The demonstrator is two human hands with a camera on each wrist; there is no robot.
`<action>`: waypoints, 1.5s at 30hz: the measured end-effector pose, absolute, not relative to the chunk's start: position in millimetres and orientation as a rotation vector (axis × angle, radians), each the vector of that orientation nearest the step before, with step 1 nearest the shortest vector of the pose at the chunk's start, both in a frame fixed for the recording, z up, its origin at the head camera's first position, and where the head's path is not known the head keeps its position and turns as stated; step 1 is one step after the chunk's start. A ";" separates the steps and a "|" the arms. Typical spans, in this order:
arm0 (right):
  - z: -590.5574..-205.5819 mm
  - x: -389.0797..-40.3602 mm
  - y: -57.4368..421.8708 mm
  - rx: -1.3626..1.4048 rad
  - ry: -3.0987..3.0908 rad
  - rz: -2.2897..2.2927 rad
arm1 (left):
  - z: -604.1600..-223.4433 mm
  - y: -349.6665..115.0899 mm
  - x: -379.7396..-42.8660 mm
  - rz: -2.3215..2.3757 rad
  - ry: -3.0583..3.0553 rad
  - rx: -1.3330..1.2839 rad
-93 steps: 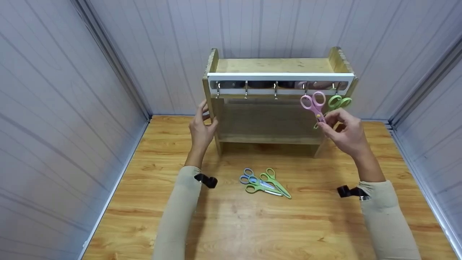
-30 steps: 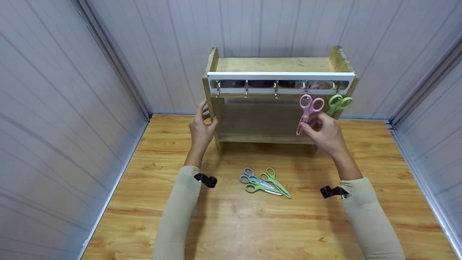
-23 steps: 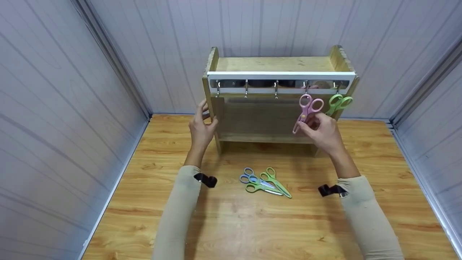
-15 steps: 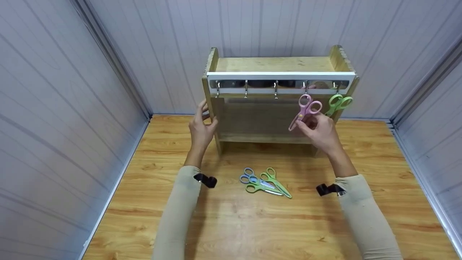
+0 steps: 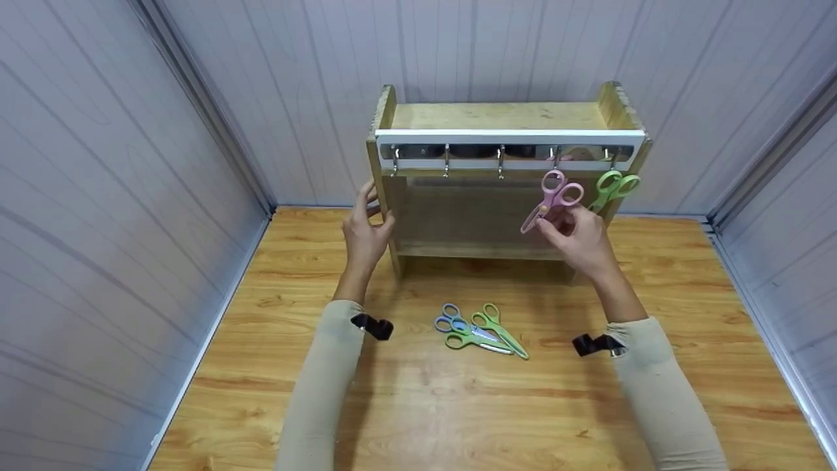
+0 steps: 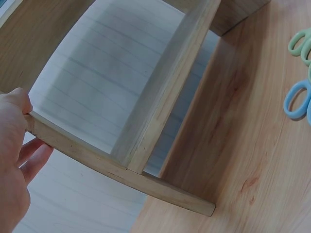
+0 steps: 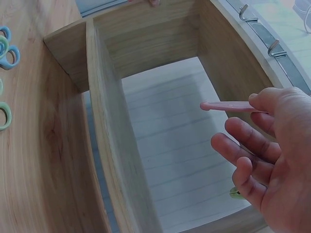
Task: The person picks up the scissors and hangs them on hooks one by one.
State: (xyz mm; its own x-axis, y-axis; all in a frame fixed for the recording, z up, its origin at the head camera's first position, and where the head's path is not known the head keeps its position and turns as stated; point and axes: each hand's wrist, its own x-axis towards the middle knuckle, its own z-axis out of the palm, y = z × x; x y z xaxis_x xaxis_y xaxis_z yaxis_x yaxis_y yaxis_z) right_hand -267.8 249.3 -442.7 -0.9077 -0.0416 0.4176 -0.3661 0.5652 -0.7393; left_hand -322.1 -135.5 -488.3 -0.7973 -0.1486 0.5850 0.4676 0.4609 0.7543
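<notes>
In the head view, my left hand (image 5: 366,229) grips the side panel (image 6: 97,160) of a small wooden shelf, thumb inside and fingers outside. My right hand (image 5: 582,239) pinches pink scissors (image 5: 544,208) by the blade part, finger loops upward. One pink loop is at the second hook from the right on the hook rail (image 5: 510,137); whether the hook bears the weight I cannot tell. Green scissors (image 5: 608,191) hang from the rightmost hook, their lower part hidden behind my right hand. In the right wrist view the pink tip (image 7: 228,106) sticks out past my thumb.
Before the shelf, on the wood-grain table (image 5: 431,405), lie blue scissors (image 5: 444,324) partly under green scissors (image 5: 458,341), with other green scissors (image 5: 500,335) beside them. Three hooks on the rail's left hold nothing. Pale panel walls (image 5: 510,46) stand behind and at both sides.
My right hand has moved left with the pink scissors, bringing one loop to the second hook from the right. Their tip has since swung left and slightly up. My left hand stays put.
</notes>
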 end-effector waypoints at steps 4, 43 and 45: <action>-444.1 -267.4 249.9 0.330 -2.449 1.287 | -487.1 -135.7 -320.7 -1.373 -2.114 -0.263; -474.3 -258.2 250.1 0.405 -2.527 1.282 | -487.3 -133.8 -321.2 -1.348 -2.136 -0.247; -475.5 -257.4 249.7 0.402 -2.542 1.268 | -487.8 -133.7 -321.5 -1.353 -2.126 -0.249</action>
State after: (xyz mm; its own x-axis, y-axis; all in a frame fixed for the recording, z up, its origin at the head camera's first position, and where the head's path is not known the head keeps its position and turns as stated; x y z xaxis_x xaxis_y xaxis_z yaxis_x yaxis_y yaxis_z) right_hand -257.4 249.7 -475.5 -0.9245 -0.1243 0.3604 -0.3627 0.5780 -0.7310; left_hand -321.5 -133.7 -487.8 -0.8025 -0.1558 0.5760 0.4559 0.4626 0.7603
